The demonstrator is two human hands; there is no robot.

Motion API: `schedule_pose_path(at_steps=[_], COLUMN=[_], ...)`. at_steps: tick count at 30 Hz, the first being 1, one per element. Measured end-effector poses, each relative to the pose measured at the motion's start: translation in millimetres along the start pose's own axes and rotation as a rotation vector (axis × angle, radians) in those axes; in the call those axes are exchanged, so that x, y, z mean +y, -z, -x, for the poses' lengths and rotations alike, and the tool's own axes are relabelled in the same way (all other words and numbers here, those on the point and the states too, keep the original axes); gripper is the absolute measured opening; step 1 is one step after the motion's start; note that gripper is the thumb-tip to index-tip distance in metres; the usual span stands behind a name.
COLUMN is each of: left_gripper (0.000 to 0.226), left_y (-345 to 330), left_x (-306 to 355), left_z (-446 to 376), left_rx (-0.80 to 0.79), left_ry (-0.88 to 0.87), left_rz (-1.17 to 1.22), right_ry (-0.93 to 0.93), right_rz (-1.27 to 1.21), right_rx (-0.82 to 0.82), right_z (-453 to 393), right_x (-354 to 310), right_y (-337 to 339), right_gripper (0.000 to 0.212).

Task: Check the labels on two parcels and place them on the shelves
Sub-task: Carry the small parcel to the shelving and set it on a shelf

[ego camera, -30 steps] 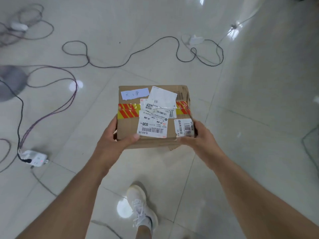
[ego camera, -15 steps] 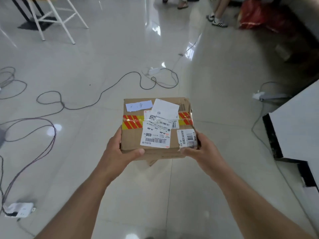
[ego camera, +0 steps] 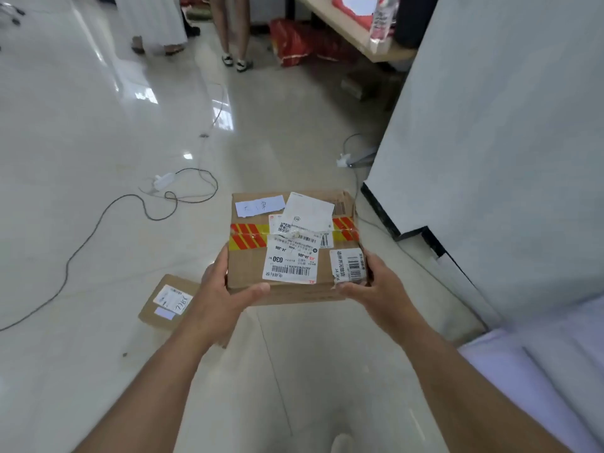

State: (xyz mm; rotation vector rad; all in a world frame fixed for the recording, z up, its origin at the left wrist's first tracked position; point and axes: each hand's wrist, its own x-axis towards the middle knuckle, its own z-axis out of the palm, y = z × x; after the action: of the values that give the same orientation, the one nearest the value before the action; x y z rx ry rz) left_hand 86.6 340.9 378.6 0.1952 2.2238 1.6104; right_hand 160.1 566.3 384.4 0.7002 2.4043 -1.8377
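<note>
Two parcels are in view, and we judge neither to be shelved yet. The cardboard parcel [ego camera: 291, 243] is held level in front of the body, label side up, between both hands. On its top we see a large white shipping label [ego camera: 291, 261], a striped red-and-yellow tape band [ego camera: 248, 235] across it, a small handwritten slip [ego camera: 260, 205] at the far left corner and a barcode sticker [ego camera: 348, 264] at the near right corner. The left hand [ego camera: 222, 295] clasps the near left edge, thumb flat on top, fingers curled out of sight below. The right hand [ego camera: 371, 286] clasps the near right corner, thumb pressed by the barcode sticker; its fingers wrap under the box, and we cannot tell their spread.

Left of and below the held parcel, a second flat parcel [ego camera: 170, 302] lies on the tiled floor [ego camera: 81, 142], its label facing up, partly hidden by the left forearm. With the labels turned upward, we judge the checking step to be in hand; both placements remain.

Right of the held parcel stands a tall pale panel [ego camera: 490, 125] with a dark lower edge, its near corner just beside the box. No shelf shows itself plainly. Left of the parcel the floor is open but crossed by loose cables [ego camera: 147, 204], a tripping hazard. Beyond it, well apart, people stand [ego camera: 233, 31] near a red bag [ego camera: 294, 40].
</note>
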Motion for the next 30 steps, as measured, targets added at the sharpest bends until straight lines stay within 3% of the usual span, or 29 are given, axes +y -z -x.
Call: schedule_pose_path(at_steps=[8,16,24,30], left_gripper=[0.070,0.063,0.057,0.053], left_y=[-64.1,-147.8,-265.5,-365.1], left_x=[46.6,82.7,113.3,125.5], left_z=[14.4,42.9,86.7,117.3], left_rx=[-0.286,-0.581,-0.840,-1.007], left_ry=[-0.121,-0.261,-0.299,-0.282], left_rz=[-0.096,-0.128,-0.181,-0.184], right_ry=[-0.052,-0.096,-0.194,-0.260], right_rz=[-0.057,-0.204,-0.253,-0.278], right_rx=[0.280,0.569,0.817,0.943], right_z=[86.1,182.6,269.9,317.1], right_x=[12.7,40.9,86.9,132.5], right_y=[66.6,117.1,180.1,238.4], right_gripper=[0.059,0.052,0.058,0.052])
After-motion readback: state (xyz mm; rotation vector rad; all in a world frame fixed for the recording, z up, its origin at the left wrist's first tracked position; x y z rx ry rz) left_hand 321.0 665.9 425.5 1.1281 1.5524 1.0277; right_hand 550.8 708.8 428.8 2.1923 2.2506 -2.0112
